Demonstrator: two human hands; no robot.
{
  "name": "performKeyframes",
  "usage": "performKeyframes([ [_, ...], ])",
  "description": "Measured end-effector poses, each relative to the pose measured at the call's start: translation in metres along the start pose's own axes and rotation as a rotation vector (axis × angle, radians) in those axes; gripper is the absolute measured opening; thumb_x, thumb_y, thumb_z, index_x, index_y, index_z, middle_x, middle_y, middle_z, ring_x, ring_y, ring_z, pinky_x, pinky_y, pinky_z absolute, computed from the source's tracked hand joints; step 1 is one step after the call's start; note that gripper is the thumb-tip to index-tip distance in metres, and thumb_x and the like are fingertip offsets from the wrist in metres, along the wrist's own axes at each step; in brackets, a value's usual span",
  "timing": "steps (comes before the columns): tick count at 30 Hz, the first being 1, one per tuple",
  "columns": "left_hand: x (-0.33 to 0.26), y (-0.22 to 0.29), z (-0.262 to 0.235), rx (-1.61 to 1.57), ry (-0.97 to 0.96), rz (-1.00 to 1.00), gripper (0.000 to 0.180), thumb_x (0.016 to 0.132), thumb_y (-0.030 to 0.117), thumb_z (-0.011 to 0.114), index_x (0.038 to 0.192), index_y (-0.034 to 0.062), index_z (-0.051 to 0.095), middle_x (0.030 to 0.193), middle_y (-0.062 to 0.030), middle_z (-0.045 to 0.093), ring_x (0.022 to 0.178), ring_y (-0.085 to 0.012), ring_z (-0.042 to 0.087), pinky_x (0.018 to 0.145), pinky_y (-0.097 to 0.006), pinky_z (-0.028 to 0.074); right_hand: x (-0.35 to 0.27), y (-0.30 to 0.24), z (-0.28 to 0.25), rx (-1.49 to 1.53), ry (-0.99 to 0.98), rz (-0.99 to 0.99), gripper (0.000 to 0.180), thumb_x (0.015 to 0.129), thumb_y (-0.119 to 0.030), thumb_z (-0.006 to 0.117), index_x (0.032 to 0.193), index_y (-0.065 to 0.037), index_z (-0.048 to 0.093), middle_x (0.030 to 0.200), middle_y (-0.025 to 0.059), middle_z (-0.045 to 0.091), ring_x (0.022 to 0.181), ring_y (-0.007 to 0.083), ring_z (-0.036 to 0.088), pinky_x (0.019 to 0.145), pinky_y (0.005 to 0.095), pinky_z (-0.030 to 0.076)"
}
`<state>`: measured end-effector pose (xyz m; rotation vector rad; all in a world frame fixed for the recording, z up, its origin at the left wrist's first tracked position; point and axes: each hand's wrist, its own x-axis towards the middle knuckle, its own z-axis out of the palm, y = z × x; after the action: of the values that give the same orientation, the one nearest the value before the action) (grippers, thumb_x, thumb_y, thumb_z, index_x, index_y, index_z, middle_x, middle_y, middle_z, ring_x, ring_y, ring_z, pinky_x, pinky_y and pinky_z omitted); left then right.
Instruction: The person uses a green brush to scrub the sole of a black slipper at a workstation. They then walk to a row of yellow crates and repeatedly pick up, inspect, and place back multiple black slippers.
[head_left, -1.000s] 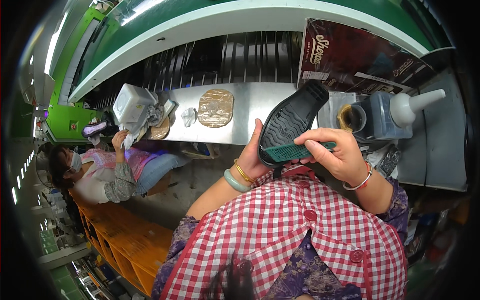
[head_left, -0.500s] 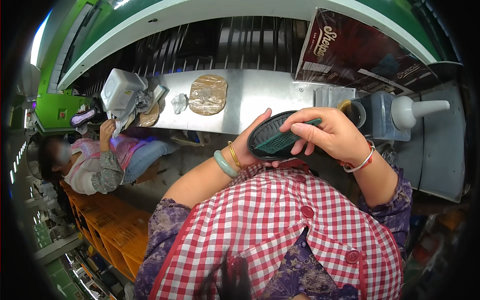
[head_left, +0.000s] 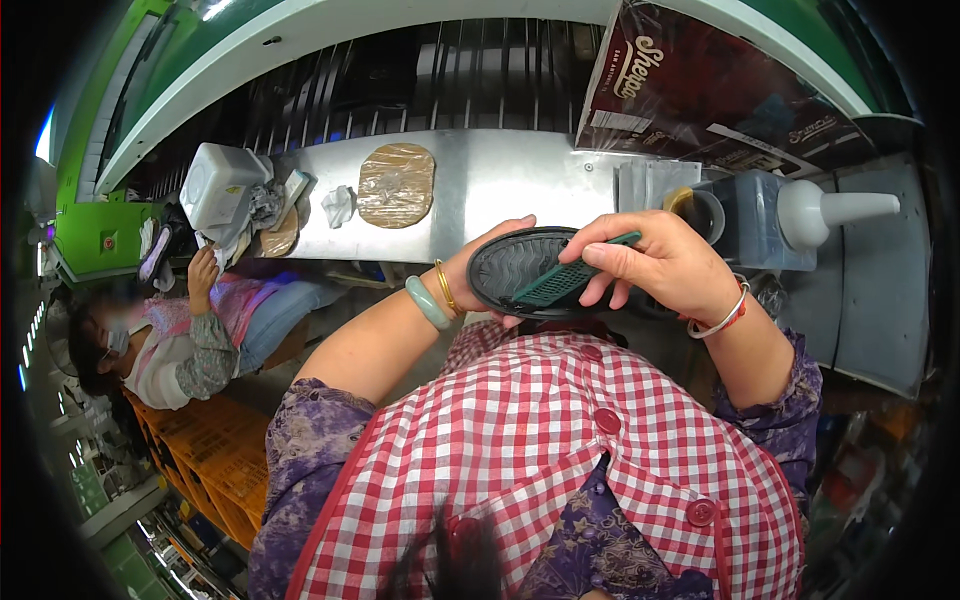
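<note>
My left hand (head_left: 462, 272) grips a black shoe sole (head_left: 505, 262) at its left edge and from beneath. Wavy tread grooves face upward on the sole. Between the thumb and fingers of my right hand (head_left: 665, 262) is a flat green brush-like tool with a dotted face (head_left: 556, 284). It slants down to the left, with its lower end at the sole's surface. Part of the sole's right end lies hidden behind the tool and my right fingers.
On the metal ledge (head_left: 480, 185) sit a plastic-wrapped brown pad (head_left: 396, 186), crumpled paper (head_left: 339, 206) and a white jug (head_left: 218, 188). A tape roll (head_left: 702, 216), a dark bottle with a white spout (head_left: 745, 215) and a maroon box (head_left: 700, 90) stand right. A co-worker (head_left: 165, 345) sits left.
The sole and my left hand have shifted left, and more of the tread shows. The green tool stays near the same place, so it now lies farther toward the sole's right side.
</note>
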<state>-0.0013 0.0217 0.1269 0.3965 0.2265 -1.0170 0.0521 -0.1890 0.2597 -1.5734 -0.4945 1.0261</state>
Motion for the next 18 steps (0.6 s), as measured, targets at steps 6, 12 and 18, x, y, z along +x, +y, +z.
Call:
performKeyframes([
  [6,0.006,0.002,-0.004,0.000,0.034,-0.023,0.060,0.094,0.052,0.031,0.125,0.0043,0.050,0.091,-0.0160,0.066,0.051,-0.0242,0.063,0.036,-0.033,0.051,-0.008,0.000,-0.008,-0.027,0.005,0.041,0.022,0.094,-0.017,0.052,0.101,0.000,0.064,0.091,0.0080,0.065,0.071,0.0128,0.066,0.055,0.0208,0.051],
  [12,0.006,0.004,-0.012,0.046,-0.017,-0.035,0.061,0.094,0.051,0.030,0.128,0.0029,0.047,0.091,-0.0177,0.066,0.050,-0.0261,0.063,0.034,-0.032,0.050,-0.014,0.000,-0.015,-0.036,0.004,0.070,0.020,0.093,-0.013,0.054,0.100,0.001,0.065,0.094,0.0089,0.065,0.073,0.0139,0.067,0.056,0.0210,0.052],
  [18,0.004,0.006,-0.008,0.003,-0.059,-0.052,0.061,0.094,0.049,0.031,0.126,-0.0002,0.048,0.091,-0.0200,0.066,0.053,-0.0271,0.065,0.034,-0.034,0.052,-0.018,0.000,-0.019,-0.090,-0.024,0.075,0.019,0.093,-0.012,0.054,0.101,0.001,0.065,0.095,0.0079,0.066,0.074,0.0142,0.067,0.056,0.0213,0.052],
])
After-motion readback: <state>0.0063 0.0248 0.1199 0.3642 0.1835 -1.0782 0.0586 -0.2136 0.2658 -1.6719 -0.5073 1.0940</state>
